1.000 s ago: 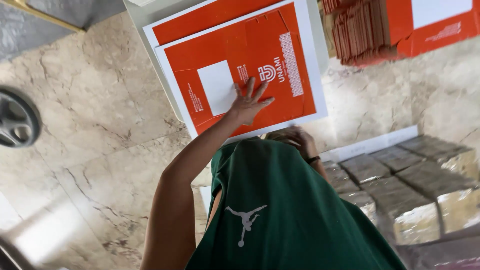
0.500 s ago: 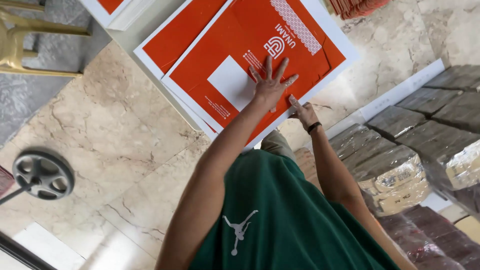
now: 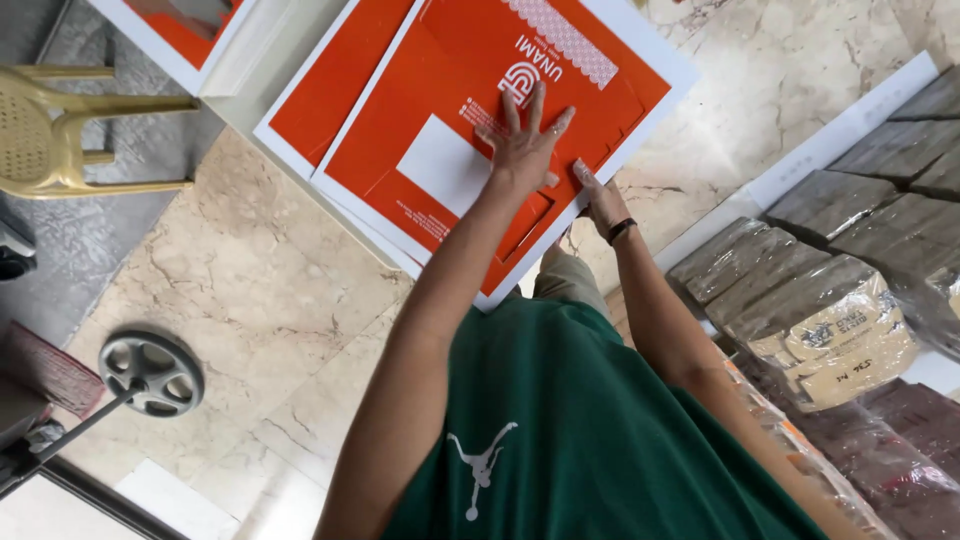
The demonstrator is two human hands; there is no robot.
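Observation:
A flat orange printed cardboard sheet [image 3: 450, 200] with a white border and a white rectangle lies on top of a stack on the marble floor. My left hand [image 3: 525, 145] presses flat on its middle with the fingers spread. Just to the right, my right hand [image 3: 598, 198], with a dark band on the wrist, rests at the sheet's near edge with a finger stretched onto the orange part. Neither hand holds anything. My green shirt fills the bottom of the view.
More orange sheets [image 3: 320, 95] lie under and left of the top one. A yellow plastic chair [image 3: 60, 140] stands at the far left. A grey round disc on a rod [image 3: 150, 372] lies lower left. Plastic-wrapped bundles [image 3: 830, 320] are stacked at the right.
My right hand has come out from beside my body onto the sheet's edge. My left hand stays flat on the sheet. The view has swung, bringing the chair and disc into sight.

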